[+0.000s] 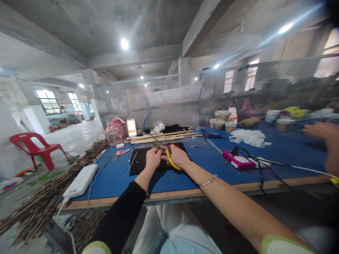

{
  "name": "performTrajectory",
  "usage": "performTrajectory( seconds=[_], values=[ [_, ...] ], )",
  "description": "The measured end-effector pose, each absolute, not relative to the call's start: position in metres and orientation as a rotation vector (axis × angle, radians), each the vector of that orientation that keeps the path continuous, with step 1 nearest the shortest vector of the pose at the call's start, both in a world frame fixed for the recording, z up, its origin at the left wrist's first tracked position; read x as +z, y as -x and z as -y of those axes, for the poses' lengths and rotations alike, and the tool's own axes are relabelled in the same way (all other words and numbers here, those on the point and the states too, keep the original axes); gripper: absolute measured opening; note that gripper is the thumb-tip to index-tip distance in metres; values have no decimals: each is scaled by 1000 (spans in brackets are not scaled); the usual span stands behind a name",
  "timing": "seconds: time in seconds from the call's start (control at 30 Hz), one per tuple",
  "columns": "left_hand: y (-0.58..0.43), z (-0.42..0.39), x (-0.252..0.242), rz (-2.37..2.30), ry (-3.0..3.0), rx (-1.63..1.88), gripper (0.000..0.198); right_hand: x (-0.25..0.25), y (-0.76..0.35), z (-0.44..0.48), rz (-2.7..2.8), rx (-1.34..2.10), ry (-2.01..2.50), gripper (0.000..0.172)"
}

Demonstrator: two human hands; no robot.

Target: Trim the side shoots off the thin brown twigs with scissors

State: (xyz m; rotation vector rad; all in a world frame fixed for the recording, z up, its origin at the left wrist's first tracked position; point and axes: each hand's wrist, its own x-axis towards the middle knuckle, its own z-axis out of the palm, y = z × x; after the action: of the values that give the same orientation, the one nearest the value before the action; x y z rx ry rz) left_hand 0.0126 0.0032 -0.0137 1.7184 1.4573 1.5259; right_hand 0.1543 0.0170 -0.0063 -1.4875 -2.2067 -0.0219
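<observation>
Over a black cloth (136, 165) on the table, my two hands work close together. My right hand (179, 157) is closed round scissors (171, 160) with yellow and red handles, and their metal blades point away toward the upper left. My left hand (153, 158) is closed beside the blades, its fingertips pinched; what they hold is too small and covered to make out. Brown dry plant bits show beneath the hands, partly hidden. A thin stick (132, 162) lies on the cloth to the left.
The blue table (113, 185) carries pale sticks (161, 137), a magenta box (238, 161) with cords, a white power bank (81, 180) and small pots (219, 123). Dry twigs (39, 204) lean at the left edge. At far right is another person's hand (319, 129).
</observation>
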Motion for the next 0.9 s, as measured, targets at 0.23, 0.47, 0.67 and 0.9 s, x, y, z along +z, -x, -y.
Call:
performTrajectory(
  seconds=[0.23,0.47,0.67,0.9],
  values=[
    [-12,-6,-17,-1429,-1705,1576,27,-5,-152,-16,2203,38,1570,63],
    [-11,-2,-14,-1521,-1772,1551,26,-7,-153,-20,2212,83,1590,68],
    [-9,-2,-13,-1606,-1814,1530,28,-9,-154,-21,2216,83,1596,69],
    [-4,-5,-14,-1594,-1751,1646,23,-4,-153,-18,2207,76,1637,67]
  ],
)
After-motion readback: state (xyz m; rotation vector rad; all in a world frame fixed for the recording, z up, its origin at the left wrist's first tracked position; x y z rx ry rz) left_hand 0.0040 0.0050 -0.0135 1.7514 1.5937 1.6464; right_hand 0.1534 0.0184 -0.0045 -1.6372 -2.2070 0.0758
